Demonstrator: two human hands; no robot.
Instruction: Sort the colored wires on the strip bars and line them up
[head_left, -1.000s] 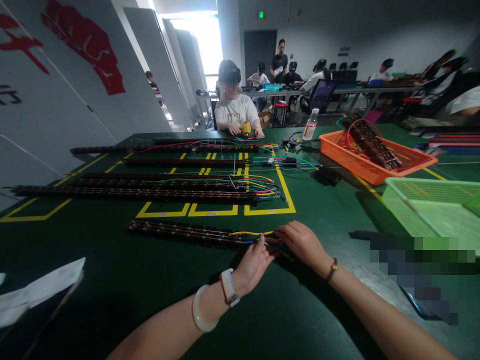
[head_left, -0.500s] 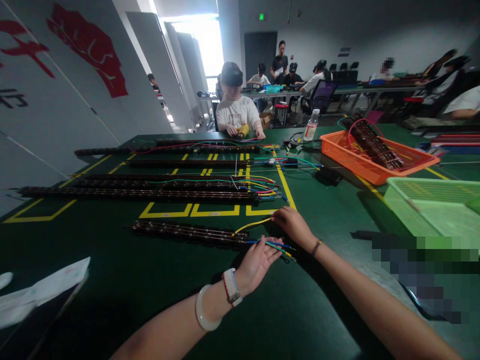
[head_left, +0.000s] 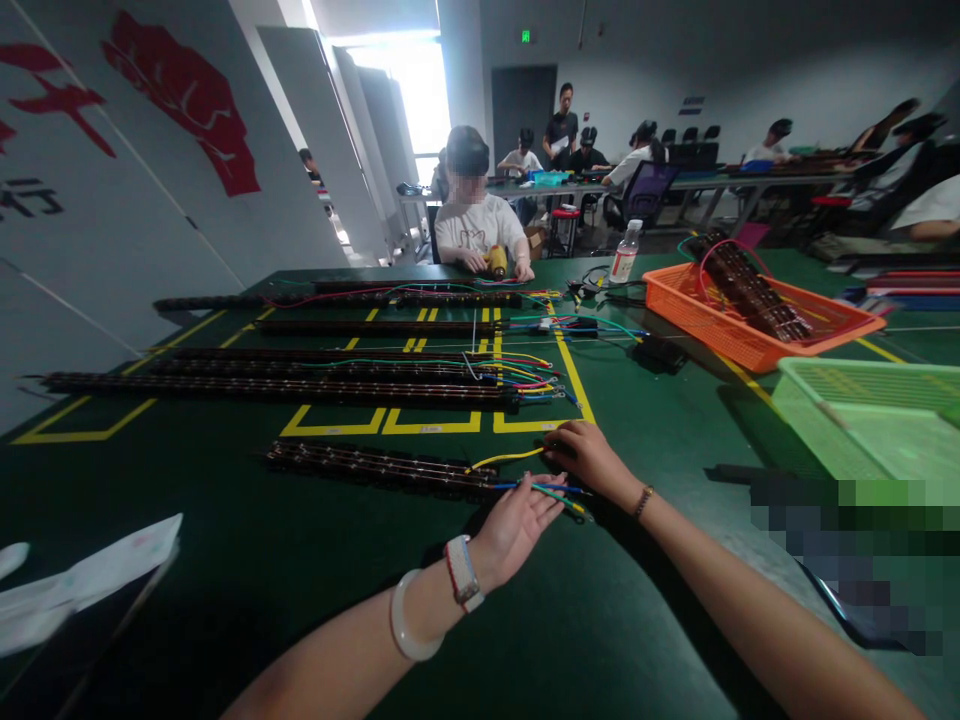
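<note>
A dark bar-like assembly [head_left: 375, 465] with copper-coloured strips lies on the green table nearest me, coloured wires leaving its right end. My right hand [head_left: 581, 455] pinches the free end of the yellow wire [head_left: 510, 457], pulled out to the right; its tip is hidden in my fingers. Palm up beside that end, my left hand [head_left: 517, 525] has green and blue wires [head_left: 559, 490] across its fingers, the thumb over them. Their fingers-side ends stick out past my fingertips, with a ring terminal [head_left: 589, 517] showing on one.
Several longer dark assemblies [head_left: 337, 387] lie beyond, across yellow tape marks. To the right stand an orange basket [head_left: 757, 350] and a green basket [head_left: 810, 420]. A bottle [head_left: 625, 255] stands farther back. Across the table sits a person [head_left: 480, 225] with a yellow tool [head_left: 496, 262].
My hands hold nearly the same pose, the right slightly lower. The yellow wire sags a little more. Across the table, the person's yellow tool has tilted more upright.
</note>
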